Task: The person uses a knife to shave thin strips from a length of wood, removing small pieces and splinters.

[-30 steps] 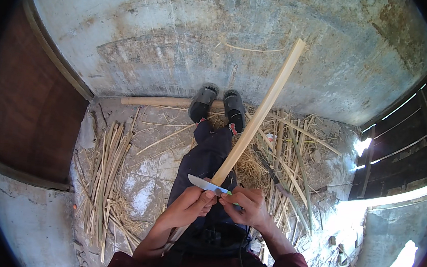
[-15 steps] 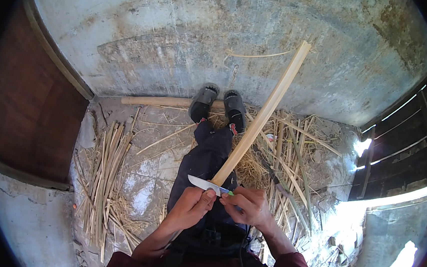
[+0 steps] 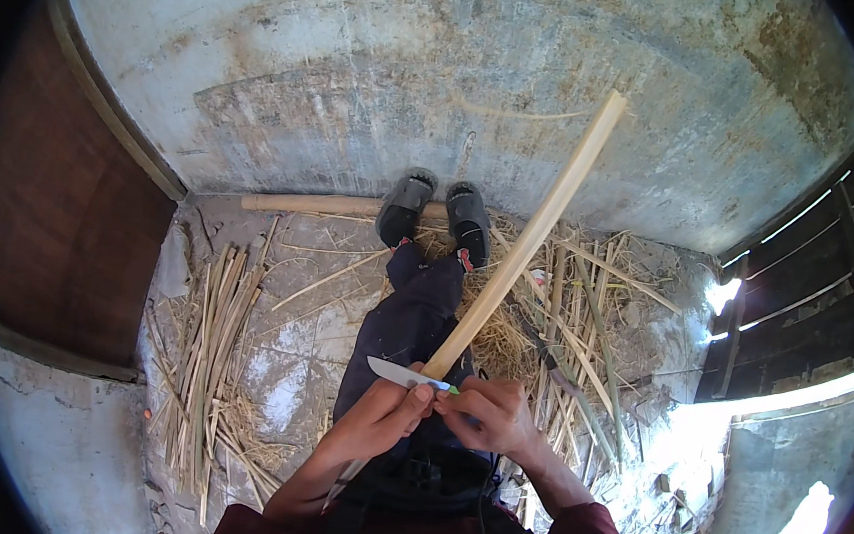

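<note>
A long bamboo strip [image 3: 524, 245] is held slanted over the lap by the left hand [image 3: 380, 424], fingers closed round it. A small knife [image 3: 407, 374] seems gripped by the right hand [image 3: 490, 418], blade laid against the strip.

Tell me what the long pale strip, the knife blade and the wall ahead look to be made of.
Long strip: likely split bamboo or cane, pale yellow, smooth, straight-grained, like the slivers on the floor. Knife blade: seemingly bare metal, thin, light grey with a dull shine. Wall: probably plastered concrete, matte grey, stained and patchy.
</note>
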Tool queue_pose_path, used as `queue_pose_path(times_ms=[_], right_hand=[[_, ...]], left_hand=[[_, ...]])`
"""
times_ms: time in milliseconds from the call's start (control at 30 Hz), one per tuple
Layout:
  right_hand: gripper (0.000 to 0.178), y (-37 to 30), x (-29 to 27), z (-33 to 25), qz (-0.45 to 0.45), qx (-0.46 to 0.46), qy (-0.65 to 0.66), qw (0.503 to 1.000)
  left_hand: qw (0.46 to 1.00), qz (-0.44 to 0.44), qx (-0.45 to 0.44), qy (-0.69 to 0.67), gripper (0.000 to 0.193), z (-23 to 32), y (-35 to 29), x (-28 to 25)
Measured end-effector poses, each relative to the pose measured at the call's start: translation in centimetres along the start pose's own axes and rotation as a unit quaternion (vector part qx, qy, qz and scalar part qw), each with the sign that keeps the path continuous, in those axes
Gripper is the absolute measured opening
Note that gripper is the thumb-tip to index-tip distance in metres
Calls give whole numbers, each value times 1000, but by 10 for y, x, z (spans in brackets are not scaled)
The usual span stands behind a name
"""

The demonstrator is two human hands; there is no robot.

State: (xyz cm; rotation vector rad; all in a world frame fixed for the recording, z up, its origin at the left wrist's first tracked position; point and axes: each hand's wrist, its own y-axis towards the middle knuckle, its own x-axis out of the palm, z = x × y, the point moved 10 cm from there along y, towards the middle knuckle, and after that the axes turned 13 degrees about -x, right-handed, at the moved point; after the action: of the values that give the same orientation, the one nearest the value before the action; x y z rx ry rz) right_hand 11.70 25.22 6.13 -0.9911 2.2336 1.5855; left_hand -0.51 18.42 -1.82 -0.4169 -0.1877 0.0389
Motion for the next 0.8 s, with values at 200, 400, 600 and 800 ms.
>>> queue_pose_path(times_ms=[200, 400, 600, 800], right_hand=[[18, -2, -4, 6, 2, 16, -3, 1000], [20, 3, -8, -1, 14, 3, -12, 1000], [23, 4, -9, -3, -19, -15, -66, 998], [27, 4, -5, -5, -32, -7, -81, 996]], left_hand=[[999, -30, 24, 29, 44, -2, 0, -3], [989, 38, 83, 118, 44, 15, -3, -6], [984, 101, 81, 123, 44, 24, -9, -5], [967, 155, 90, 184, 41, 29, -9, -13]])
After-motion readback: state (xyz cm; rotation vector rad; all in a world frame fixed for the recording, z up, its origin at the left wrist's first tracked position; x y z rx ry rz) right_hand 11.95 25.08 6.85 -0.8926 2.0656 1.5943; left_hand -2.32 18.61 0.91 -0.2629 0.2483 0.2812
